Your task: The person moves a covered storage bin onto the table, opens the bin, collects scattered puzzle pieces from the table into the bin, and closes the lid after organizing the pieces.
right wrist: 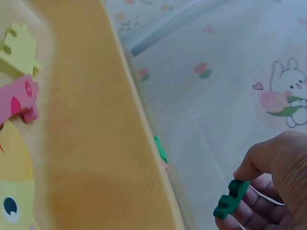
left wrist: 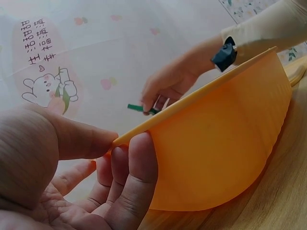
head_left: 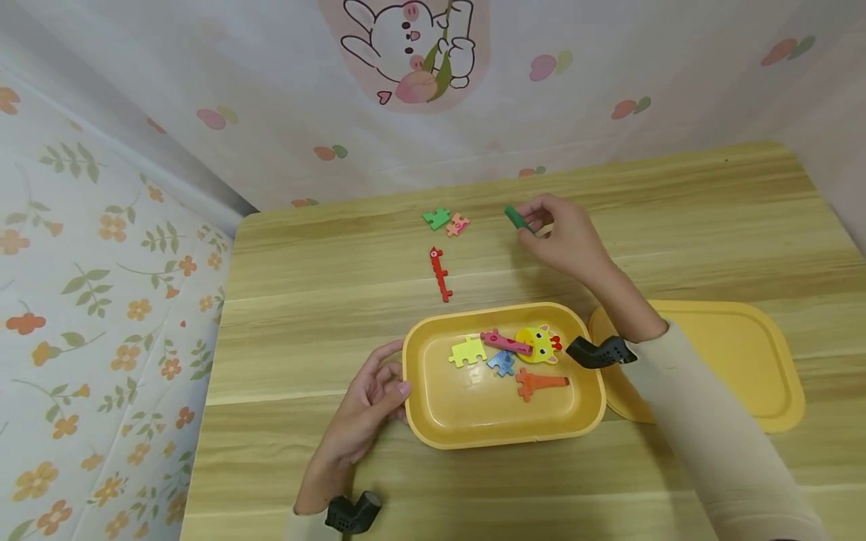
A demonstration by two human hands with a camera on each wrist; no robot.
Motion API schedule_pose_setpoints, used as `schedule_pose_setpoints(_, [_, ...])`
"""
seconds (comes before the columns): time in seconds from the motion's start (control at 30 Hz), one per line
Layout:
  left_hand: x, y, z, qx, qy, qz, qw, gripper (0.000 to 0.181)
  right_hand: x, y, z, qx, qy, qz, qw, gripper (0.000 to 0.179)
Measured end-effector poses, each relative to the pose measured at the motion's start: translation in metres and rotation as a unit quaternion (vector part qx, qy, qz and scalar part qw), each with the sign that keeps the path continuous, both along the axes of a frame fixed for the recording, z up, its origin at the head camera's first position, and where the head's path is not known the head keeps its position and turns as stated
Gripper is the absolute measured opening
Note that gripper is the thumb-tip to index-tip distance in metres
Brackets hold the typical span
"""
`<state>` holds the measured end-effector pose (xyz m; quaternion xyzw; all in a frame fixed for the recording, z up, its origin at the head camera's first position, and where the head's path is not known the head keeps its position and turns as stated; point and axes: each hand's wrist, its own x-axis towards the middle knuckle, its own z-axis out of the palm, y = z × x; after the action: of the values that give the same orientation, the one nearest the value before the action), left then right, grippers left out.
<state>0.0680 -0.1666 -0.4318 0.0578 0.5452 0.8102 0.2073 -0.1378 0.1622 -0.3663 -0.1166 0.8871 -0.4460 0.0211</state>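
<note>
While left grip pinches tray edge, right grip holds green piece well past it, seemingly above table.

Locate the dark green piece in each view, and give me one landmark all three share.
Head: the dark green piece is above centre, slightly right, in the right hand.
Left wrist: the dark green piece is just left of centre, beyond the yellow tray.
Right wrist: the dark green piece is at lower right.
Shared landmark: the rabbit print, at top centre, left and right respectively.
</note>
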Motion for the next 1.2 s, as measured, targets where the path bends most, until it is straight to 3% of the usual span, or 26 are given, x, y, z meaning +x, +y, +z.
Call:
schedule_pose_setpoints(0.27, [0.000,0.000,-0.002,0.001,0.002,0.000,1.0000,0.061,0.015,0.010,0.004,-0.089,-0.086,-0.011,0.9922,0.026])
schedule_pose_setpoints(0.5, [0.001,0.000,-0.001,0.003,-0.009,0.004,1.0000,0.063,0.027,0.013,0.008,-0.151,-0.086,0.005,0.9848,0.026])
schedule_pose_setpoints(0.73, [0.001,0.001,-0.001,0.007,-0.011,0.002,0.9999,0.062,0.043,0.011,0.013,-0.164,-0.097,0.035,0.9811,0.026])
schedule_pose_setpoints(0.97, [0.002,0.001,-0.002,0.009,-0.002,0.000,1.0000,0.062,0.053,0.010,0.015,-0.216,-0.144,0.058,0.9639,0.022])
schedule_pose_setpoints(1.2, [0.001,0.001,-0.001,0.010,-0.004,0.000,0.9999,0.062,0.057,0.011,0.016,-0.235,-0.146,0.069,0.9584,0.021])
